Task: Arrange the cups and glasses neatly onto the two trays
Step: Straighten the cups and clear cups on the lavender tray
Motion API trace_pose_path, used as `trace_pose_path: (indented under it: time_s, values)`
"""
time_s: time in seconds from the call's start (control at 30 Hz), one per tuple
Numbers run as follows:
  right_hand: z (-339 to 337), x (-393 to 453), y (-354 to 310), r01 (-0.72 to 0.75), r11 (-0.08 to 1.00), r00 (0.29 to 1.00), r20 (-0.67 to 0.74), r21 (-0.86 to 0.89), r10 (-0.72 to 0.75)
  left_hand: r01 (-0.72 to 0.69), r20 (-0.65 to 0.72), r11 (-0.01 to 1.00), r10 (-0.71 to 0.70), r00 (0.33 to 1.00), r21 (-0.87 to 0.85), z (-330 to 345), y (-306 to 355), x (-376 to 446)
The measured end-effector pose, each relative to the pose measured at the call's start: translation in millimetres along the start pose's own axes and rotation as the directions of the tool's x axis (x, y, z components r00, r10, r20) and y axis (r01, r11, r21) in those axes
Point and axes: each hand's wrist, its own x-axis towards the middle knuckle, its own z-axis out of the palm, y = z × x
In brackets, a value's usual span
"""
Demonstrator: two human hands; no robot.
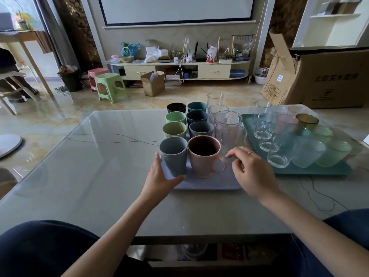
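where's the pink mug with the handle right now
In the head view the pink mug stands at the near end of the lilac tray, right of the grey-blue cup, between both hands.

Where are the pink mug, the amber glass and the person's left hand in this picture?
pink mug (201,162): head view, on its outer wall below the rim.
amber glass (307,120): head view, on its side near the rim.
left hand (159,179): head view, on the back of the hand.
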Motion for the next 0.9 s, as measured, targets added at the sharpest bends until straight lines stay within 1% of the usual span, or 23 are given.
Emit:
trace_pose_path:
  time_s: [0.07,0.17,0.33,0.47,0.67,0.8,0.9]
  values:
    - [3,17,-8,0.101,0.994,0.995,0.020,-0.039,-0.101,-0.020,0.026,0.999,0.021,0.999,-0.047,0,2,11]
    - [12,38,-16,0.240,0.967,0.968,0.100,-0.085,-0.232,-0.008,0.021,0.993,0.010,1.000,-0.116,-1,3,25]
    - [31,48,-13,0.334,0.925,0.932,0.213,-0.180,-0.295,0.015,0.003,0.973,-0.015,1.000,-0.229,5,-4,39]
    - [34,48,-4,0.337,0.923,0.930,0.221,-0.187,-0.295,-0.024,-0.022,0.977,0.020,1.000,-0.213,6,-11,46]
    - [36,47,-6,0.325,0.915,0.939,0.200,-0.241,-0.281,-0.031,-0.027,0.975,0.026,0.999,-0.219,8,-7,49]
    - [35,47,-7,0.310,0.923,0.944,0.191,-0.227,-0.270,-0.040,-0.035,0.974,0.033,0.999,-0.223,9,-10,45]
    - [35,45,-6,0.297,0.930,0.947,0.189,-0.216,-0.258,-0.055,-0.066,0.977,0.042,0.997,-0.207,10,-12,42]
